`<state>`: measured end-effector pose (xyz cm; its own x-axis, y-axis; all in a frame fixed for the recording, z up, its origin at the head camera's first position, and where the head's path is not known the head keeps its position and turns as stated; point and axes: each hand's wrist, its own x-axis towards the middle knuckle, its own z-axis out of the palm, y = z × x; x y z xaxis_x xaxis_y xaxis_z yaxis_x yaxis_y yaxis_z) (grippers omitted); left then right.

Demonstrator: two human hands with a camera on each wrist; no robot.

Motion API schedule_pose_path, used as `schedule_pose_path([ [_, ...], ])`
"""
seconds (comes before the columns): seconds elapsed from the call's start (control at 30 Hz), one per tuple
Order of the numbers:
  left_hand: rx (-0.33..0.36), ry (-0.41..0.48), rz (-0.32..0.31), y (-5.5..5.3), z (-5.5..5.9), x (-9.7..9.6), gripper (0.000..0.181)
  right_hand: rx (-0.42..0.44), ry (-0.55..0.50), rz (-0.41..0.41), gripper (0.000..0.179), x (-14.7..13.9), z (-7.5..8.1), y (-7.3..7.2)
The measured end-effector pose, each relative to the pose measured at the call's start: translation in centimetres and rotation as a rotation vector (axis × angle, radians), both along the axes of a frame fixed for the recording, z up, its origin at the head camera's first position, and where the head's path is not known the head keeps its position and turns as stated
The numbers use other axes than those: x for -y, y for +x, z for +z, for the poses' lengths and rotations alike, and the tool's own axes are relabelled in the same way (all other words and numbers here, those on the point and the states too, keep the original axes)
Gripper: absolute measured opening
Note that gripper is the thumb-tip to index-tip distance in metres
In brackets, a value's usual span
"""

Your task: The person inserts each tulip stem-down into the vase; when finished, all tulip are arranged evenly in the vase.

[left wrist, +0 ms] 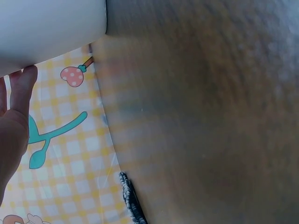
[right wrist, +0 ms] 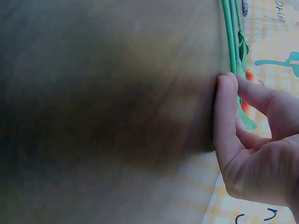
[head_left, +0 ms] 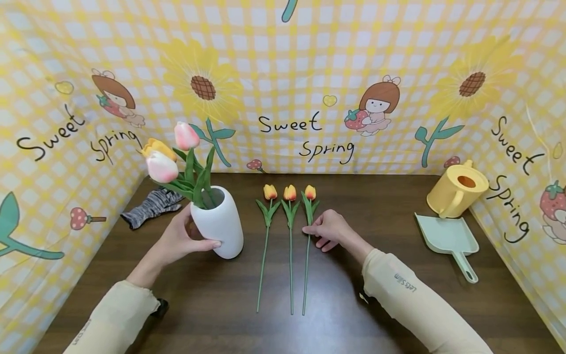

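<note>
My left hand [head_left: 181,238] grips a white vase [head_left: 223,228] from its left side, thumb across the front. Artificial tulips stand in the vase: a pink one [head_left: 186,136], a white-pink one [head_left: 161,167] and a yellow one [head_left: 155,147] partly hidden. Right of the vase, three orange-yellow tulips lie side by side: a left tulip [head_left: 267,236], a middle tulip [head_left: 290,236] and a right tulip [head_left: 306,265]. My right hand [head_left: 331,230] pinches the right tulip's stem just below its leaves. The right wrist view shows the fingertips [right wrist: 228,81] at the green stems.
A grey knitted glove [head_left: 152,206] lies behind the left hand. At the right stand a yellow watering can [head_left: 446,191] and, before it, a pale green dustpan [head_left: 448,236]. Checked cloth [head_left: 283,88] walls in the dark wooden table [head_left: 212,314] at the back and sides.
</note>
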<state>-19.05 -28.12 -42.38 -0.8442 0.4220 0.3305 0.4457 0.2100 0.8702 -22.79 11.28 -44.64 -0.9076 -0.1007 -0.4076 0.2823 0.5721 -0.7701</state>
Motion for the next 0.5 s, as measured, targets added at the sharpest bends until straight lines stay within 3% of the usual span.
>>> schedule_pose_path([
  [0.27,0.014,-0.003,0.011,0.04,-0.05,0.02,0.095,0.006,-0.033,0.015,0.024,-0.16,-0.02,0.12],
  [0.5,0.008,-0.003,0.008,-0.03,-0.04,-0.01,0.095,0.056,-0.153,0.017,0.022,-0.86,0.17,0.05],
])
